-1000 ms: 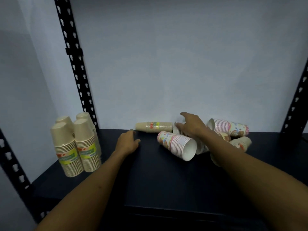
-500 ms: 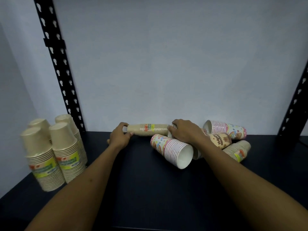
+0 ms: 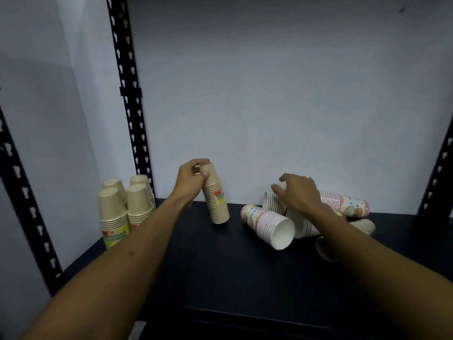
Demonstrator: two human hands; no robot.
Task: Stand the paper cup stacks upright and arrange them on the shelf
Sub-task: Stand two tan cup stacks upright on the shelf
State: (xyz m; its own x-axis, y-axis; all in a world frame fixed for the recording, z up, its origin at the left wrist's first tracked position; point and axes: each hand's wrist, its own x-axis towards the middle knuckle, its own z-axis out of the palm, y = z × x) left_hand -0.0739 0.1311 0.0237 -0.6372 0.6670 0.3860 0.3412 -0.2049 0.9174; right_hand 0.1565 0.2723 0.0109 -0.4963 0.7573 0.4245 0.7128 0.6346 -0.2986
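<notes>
My left hand [image 3: 190, 179] grips the top of a tan paper cup stack [image 3: 217, 200], which stands nearly upright, slightly tilted, its wide end on the dark shelf [image 3: 220, 271]. Several tan stacks [image 3: 125, 212] stand upright at the back left. A patterned stack [image 3: 268, 224] lies on its side with its white mouth toward me. Behind it lies another patterned stack [image 3: 345, 202] and a tan stack [image 3: 362, 227] on their sides. My right hand [image 3: 297, 192] hovers with fingers spread over this pile, holding nothing.
Black perforated uprights stand at the back left [image 3: 127, 94], front left [image 3: 27, 204] and right [image 3: 438, 177]. A pale wall [image 3: 269, 94] closes the back of the shelf.
My left hand has lifted the tan stack from lying flat to nearly upright and shifted it left. My right hand has let go of its other end and moved right over the patterned stacks.
</notes>
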